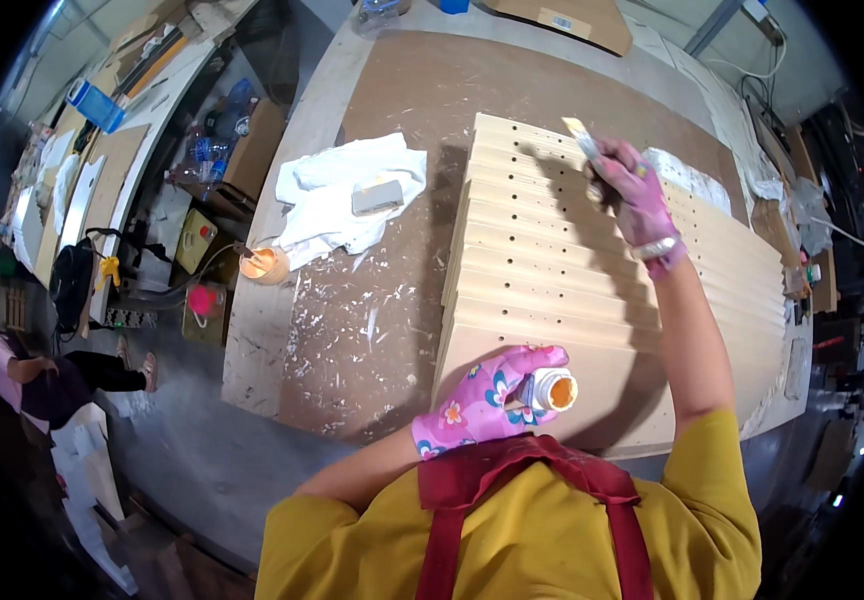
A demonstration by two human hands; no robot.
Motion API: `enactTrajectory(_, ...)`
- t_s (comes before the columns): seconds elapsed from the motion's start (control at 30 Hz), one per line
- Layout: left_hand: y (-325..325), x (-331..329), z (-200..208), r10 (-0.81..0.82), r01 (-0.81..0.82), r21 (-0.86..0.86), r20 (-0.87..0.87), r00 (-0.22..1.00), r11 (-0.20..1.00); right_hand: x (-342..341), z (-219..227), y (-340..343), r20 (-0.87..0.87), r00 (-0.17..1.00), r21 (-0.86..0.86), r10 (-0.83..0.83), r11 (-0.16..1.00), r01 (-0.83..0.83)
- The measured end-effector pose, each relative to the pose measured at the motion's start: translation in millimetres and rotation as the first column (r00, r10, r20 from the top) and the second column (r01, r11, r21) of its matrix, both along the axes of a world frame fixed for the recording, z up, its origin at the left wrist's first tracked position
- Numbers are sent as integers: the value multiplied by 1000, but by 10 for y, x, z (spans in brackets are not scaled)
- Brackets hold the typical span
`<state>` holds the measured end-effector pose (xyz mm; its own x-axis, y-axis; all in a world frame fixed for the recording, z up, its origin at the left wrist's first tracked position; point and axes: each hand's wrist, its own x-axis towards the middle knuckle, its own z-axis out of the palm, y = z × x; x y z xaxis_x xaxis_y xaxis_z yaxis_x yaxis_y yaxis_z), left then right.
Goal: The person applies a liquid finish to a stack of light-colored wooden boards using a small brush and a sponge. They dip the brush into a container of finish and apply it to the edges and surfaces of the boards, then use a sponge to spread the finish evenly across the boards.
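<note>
My left hand [487, 395], in a pink floral glove, is wrapped round a small white bottle [556, 390]. Its open mouth shows orange material inside. Raised over the boards, my right hand [634, 195], also in a pink glove, grips a flat pale tool [581, 137] with a yellowish tip; I cannot tell whether it is a brush or a scraper. Below both hands lie several pale wooden boards [542, 262], overlapping like steps, with a row of dark holes near their left ends. The tool is held apart from the boards and casts a shadow on them.
Left of the boards, a white cloth [332, 215] carries a grey block [378, 197]. An orange-filled cup [265, 265] stands at the table's left edge. White specks mark the brown tabletop [352, 340]. Another person [42, 370] is at far left, near a cluttered side bench [102, 190].
</note>
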<state>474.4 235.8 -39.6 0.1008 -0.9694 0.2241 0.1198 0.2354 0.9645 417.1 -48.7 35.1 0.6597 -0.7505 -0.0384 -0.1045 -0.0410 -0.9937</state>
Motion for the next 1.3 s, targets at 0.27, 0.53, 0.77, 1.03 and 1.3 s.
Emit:
enactTrajectory(0.27,2,-44,-70,-8,20,69,-175,985,997,-1393,-73,733,24,968,50,-250,967,249)
enactTrajectory(0.53,-125,-387,-49,124,-79,181,-253,959,980,-1751,-193,1602,-111,989,-526,-100,850,27)
enactTrajectory(0.77,-307,-1614,188,114,-130,159,110,987,979,-2480,-220,1702,-113,994,-507,10,860,-66)
enactTrajectory(1.03,-934,-3323,211,-181,165,208,63,981,964,-4279,-129,1370,-98,962,-521,-257,837,170)
enactTrajectory(1.3,-1464,-4330,191,-455,467,44,-160,876,883,-5242,-154,1216,-48,868,-491,-494,768,410)
